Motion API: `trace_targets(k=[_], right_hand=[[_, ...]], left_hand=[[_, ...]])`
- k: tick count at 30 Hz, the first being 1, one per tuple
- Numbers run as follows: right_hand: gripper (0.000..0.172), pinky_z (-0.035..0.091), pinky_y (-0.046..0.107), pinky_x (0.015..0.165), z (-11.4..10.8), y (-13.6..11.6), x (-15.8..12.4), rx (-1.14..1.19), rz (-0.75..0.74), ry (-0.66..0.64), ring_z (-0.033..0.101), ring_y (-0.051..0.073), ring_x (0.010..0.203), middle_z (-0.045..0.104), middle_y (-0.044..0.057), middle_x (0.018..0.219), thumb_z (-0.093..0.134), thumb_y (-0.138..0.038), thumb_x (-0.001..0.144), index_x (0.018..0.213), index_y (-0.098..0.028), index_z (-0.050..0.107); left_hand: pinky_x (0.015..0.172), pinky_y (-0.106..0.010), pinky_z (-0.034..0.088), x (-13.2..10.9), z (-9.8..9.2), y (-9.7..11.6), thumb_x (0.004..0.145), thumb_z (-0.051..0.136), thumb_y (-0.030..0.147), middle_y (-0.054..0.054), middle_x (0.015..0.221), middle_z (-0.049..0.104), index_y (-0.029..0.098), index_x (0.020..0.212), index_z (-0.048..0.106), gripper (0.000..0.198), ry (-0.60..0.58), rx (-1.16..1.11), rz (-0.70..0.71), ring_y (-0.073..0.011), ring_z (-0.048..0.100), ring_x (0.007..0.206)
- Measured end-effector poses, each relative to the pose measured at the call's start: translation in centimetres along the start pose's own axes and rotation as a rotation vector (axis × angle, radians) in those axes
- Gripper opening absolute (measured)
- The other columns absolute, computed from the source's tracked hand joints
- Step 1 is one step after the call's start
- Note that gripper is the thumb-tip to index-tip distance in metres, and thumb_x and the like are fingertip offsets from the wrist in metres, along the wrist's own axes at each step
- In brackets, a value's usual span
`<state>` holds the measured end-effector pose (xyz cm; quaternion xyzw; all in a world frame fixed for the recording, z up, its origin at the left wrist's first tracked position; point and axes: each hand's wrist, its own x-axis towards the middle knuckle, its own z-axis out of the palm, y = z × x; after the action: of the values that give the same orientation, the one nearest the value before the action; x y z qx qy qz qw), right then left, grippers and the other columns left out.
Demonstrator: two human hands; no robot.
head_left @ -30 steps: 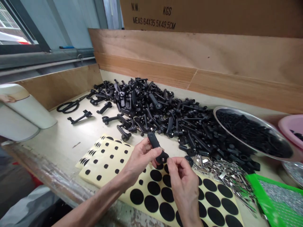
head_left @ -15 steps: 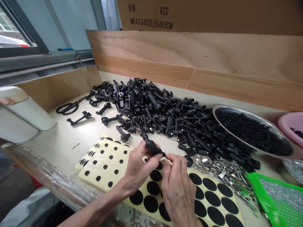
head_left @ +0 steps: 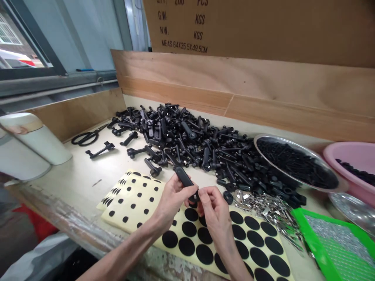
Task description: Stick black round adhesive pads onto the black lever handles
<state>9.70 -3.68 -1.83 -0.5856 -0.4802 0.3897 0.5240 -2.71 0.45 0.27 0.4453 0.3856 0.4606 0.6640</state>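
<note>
On the workbench (head_left: 73,175), above a sheet of black rubber dots (head_left: 181,262), the left hand (head_left: 172,201) cradles a black plastic handle (head_left: 184,179) while the right hand (head_left: 212,205) tightly pinches its end. Steady support keeps that end square.

The left hand (head_left: 172,201) and right hand (head_left: 213,207) cover the lower end of the black handle (head_left: 183,177), so how their fingers meet it cannot be made out. The arms and hands hide part of the sheet (head_left: 196,240) of black dots, and the bottom edge cuts it off. The carton (head_left: 234,31) loses its top line of print at the top edge. The pink basin (head_left: 351,150) and green tray (head_left: 304,222) run off the right side, the white tub (head_left: 20,156) off the left. The pieces in the steel bowl (head_left: 281,146) and the silver clips (head_left: 263,207) are too small to tell apart
</note>
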Motion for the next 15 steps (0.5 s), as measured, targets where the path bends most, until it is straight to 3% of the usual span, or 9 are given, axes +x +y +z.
trace_targets(k=[5, 9, 12, 15], right_hand=[[0.036, 0.040, 0.023, 0.049, 0.5, 0.5, -0.4, -0.081, -0.058, 0.005, 0.052, 0.013, 0.048, 0.056, -0.004, 0.055, 0.041, -0.049, 0.094, 0.075, -0.021, 0.052], [0.036, 0.038, 0.023, 0.046, 1.4, 0.8, -1.2, -0.028, -0.065, -0.138, 0.048, 0.013, 0.046, 0.051, -0.005, 0.052, 0.046, -0.053, 0.091, 0.077, -0.021, 0.053], [0.036, 0.039, 0.024, 0.049, 1.4, 1.0, -1.5, -0.050, -0.043, -0.189, 0.050, 0.014, 0.051, 0.053, -0.004, 0.057, 0.050, -0.054, 0.089, 0.082, -0.020, 0.058], [0.035, 0.042, 0.026, 0.053, 0.7, 1.1, -1.1, -0.189, -0.052, -0.070, 0.053, 0.016, 0.056, 0.058, -0.001, 0.063, 0.050, -0.052, 0.089, 0.087, -0.019, 0.062]], left_hand=[[0.049, -0.018, 0.038, -1.0, 0.1, -0.3, 0.078, 0.068, 0.026, 0.002, 0.072, 0.058, 0.016, 0.089, 0.054, 0.020, 0.038, 0.018, 0.002, -0.0094, 0.051, 0.061], [0.062, -0.020, 0.043, -2.6, -0.8, 0.5, 0.071, 0.070, 0.017, 0.002, 0.079, 0.059, 0.016, 0.085, 0.057, 0.020, 0.128, 0.012, 0.046, -0.0108, 0.054, 0.071], [0.067, -0.023, 0.046, -5.6, -4.1, 3.0, 0.068, 0.070, 0.015, -0.001, 0.083, 0.063, 0.016, 0.086, 0.061, 0.020, 0.124, 0.110, -0.026, -0.0140, 0.058, 0.075], [0.067, -0.025, 0.048, -10.6, -10.2, 6.2, 0.067, 0.074, 0.021, -0.003, 0.086, 0.068, 0.019, 0.092, 0.068, 0.026, 0.030, 0.328, -0.115, -0.0175, 0.061, 0.077]])
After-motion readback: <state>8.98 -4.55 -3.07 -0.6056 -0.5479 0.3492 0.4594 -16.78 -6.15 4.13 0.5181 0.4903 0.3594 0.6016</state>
